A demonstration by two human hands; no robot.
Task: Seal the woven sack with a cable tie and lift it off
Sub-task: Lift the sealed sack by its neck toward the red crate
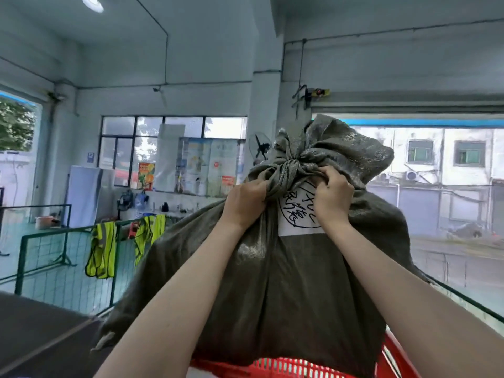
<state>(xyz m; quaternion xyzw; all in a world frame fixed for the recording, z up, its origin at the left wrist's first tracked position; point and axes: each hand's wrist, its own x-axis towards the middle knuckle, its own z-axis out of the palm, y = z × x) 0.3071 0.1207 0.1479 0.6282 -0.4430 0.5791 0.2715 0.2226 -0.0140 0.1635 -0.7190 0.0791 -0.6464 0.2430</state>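
At the lower left of the frame lies a dark surface, and behind it, left of centre, a green mesh fence (pixel 65 241) carries yellow safety vests (pixel 102 252). The left hand (pixel 246 204), at mid-frame, is closed in a fist on the gathered cloth just below the neck of the woven sack (pixel 286 282). The sack fills the centre of the frame, held up before the camera, with its bottom over a red slatted crate (pixel 286 368) at the lower edge; whether it touches the crate cannot be told. The neck is bunched tight at the upper centre; the cable tie itself is not discernible. A white label (pixel 298 214) with black handwriting sits just below the neck, between the hands. The right hand (pixel 331 193) pinches the folds beside the knot, fingers curled in. Judgement: the cloth is soft and creases freely, its sheen suggests a somewhat slick weave, and the full belly suggests bulk, perhaps of moderate weight. The bunched neck is the sound place to take hold, since the slack sides would likely slip.
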